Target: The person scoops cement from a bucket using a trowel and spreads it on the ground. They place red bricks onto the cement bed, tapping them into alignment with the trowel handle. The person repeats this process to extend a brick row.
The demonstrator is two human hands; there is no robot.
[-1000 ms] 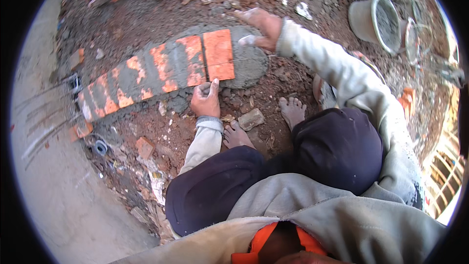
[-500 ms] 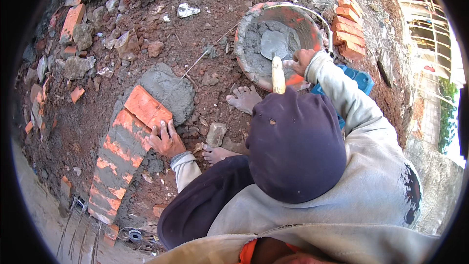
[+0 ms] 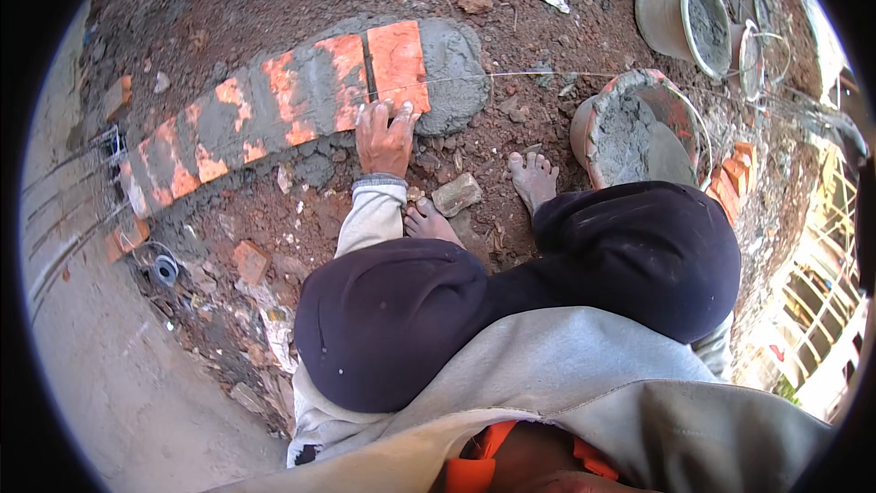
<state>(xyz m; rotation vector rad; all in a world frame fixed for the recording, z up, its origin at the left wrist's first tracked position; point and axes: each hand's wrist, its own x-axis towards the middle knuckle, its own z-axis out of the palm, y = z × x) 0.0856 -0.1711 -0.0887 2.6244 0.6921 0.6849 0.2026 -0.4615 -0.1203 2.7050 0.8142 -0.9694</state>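
Note:
My left hand (image 3: pixel 384 141) rests its fingertips on the near end of an orange brick (image 3: pixel 399 59), the last one at the right of a low row. The fingers are slightly apart and not wrapped around it. Beneath and beside the brick spreads wet grey mortar (image 3: pixel 458 73). A narrow gap parts it from the mortar-smeared bricks (image 3: pixel 286 94) to its left. My right hand does not show; my raised right knee covers that side. Just past the knee, a trowel's grey blade (image 3: pixel 671 155) lies in a bucket of mortar (image 3: pixel 590 128), its handle hidden.
A thin string (image 3: pixel 538 73) stretches across the brick and the bucket. Pale buckets (image 3: pixel 659 23) stand at the far right, and stacked bricks (image 3: pixel 733 181) near the mortar bucket. A loose stone (image 3: pixel 456 194) lies between my feet. Steel rods (image 3: pixel 68 210) jut out at the left.
My view has swung left and my head has lifted off the bucket side. My right hand, earlier at the trowel handle, has gone out of sight. The left hand stays on the brick.

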